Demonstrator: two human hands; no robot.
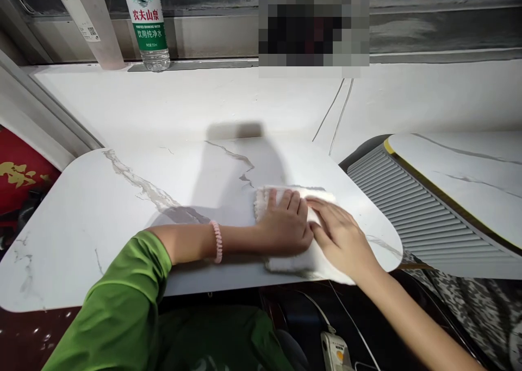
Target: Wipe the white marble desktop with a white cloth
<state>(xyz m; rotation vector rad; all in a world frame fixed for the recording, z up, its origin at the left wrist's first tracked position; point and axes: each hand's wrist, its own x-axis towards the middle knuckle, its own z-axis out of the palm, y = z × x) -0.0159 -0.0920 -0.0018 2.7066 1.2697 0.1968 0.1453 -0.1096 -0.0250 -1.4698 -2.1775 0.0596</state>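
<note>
A white fluffy cloth (302, 265) lies on the right part of the white marble-patterned table (122, 251), near its front edge. My left hand (287, 224) presses on the cloth with fingers bent over it, a pink coiled band on its wrist. Right beside it, my right hand (340, 232) grips the cloth, thumb and fingers on either side of a raised part. The two hands touch or nearly touch. The cloth under both palms is hidden.
A water bottle (149, 28) and a frosted, labelled container (89, 23) stand on the ledge behind. Thin cables (341, 115) run down the wall. At right is a ribbed-sided counter (424, 213). A power strip (336, 352) hangs below the front edge.
</note>
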